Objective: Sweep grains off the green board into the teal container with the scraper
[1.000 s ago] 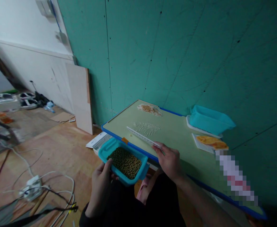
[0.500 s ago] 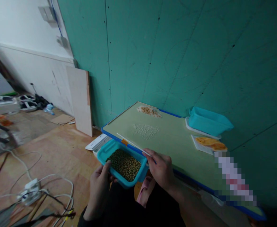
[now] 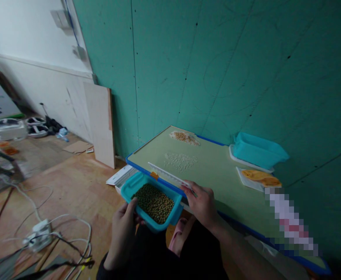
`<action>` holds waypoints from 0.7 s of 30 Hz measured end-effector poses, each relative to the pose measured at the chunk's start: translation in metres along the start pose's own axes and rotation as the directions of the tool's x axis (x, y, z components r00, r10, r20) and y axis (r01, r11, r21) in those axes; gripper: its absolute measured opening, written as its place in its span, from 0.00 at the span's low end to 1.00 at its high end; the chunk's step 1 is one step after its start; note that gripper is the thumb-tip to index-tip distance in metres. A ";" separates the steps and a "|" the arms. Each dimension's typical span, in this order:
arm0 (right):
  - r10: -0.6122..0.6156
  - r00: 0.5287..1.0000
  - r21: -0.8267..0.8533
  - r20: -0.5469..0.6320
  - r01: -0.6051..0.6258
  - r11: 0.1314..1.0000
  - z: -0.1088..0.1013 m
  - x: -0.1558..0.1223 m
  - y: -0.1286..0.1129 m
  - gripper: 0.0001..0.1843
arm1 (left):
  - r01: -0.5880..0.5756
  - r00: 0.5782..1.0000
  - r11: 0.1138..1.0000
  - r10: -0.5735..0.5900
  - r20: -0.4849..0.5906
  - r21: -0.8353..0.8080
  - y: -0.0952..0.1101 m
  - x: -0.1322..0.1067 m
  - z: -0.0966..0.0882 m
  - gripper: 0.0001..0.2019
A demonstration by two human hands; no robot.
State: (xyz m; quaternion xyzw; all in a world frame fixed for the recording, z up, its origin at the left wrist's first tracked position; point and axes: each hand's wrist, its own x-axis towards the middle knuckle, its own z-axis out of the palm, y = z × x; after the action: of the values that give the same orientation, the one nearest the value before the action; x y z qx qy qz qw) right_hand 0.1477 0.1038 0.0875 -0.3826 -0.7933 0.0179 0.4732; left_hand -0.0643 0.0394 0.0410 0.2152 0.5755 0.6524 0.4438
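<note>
My left hand [image 3: 124, 224] is closed on the near left rim of a turquoise plastic box [image 3: 174, 216], tilted below the table's front edge. Dark green beans [image 3: 148, 194] and paler yellowish beans [image 3: 162, 212] lie inside it. In my right hand [image 3: 200, 204] a thin white ruler [image 3: 167, 175] is pinched near one end. It points left along the blue table edge, just above the box's far rim. White bits [image 3: 180, 160] are scattered on the pale green tabletop [image 3: 211, 175]. Behind them is a heap of tan beans [image 3: 183, 137].
A second turquoise box [image 3: 259, 149] stands on a white lid at the table's back right. Nearby lies a folded orange cloth [image 3: 260, 177] on white. A green wall [image 3: 217, 70] rises behind. Cables and a power strip [image 3: 39, 235] lie on the floor at left.
My right hand has lifted the ruler slightly and turned it so its flat face shows more. The left hand and the box stay nearly in place; the view has shifted slightly.
</note>
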 end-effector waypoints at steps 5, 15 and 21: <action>-0.006 1.000 0.078 -0.002 0.006 0.997 -0.004 -0.002 -0.013 0.07 | -0.009 1.000 1.000 0.009 -0.013 -0.001 0.000 0.000 -0.001 0.18; -0.041 0.999 0.053 -0.023 0.042 0.998 -0.006 -0.005 -0.005 0.12 | 0.031 0.997 0.999 -0.032 -0.069 -0.024 -0.014 0.000 -0.011 0.16; -0.094 0.996 0.075 -0.012 0.094 0.993 -0.004 -0.004 -0.010 0.15 | 0.088 0.981 0.986 -0.110 -0.159 -0.138 -0.032 0.005 -0.029 0.18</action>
State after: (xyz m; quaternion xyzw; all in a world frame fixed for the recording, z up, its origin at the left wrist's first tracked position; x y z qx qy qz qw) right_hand 0.1464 0.0927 0.0904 -0.3269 -0.8071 0.0237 0.4911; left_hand -0.0788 0.0256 0.0025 0.1019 0.5763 0.6815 0.4394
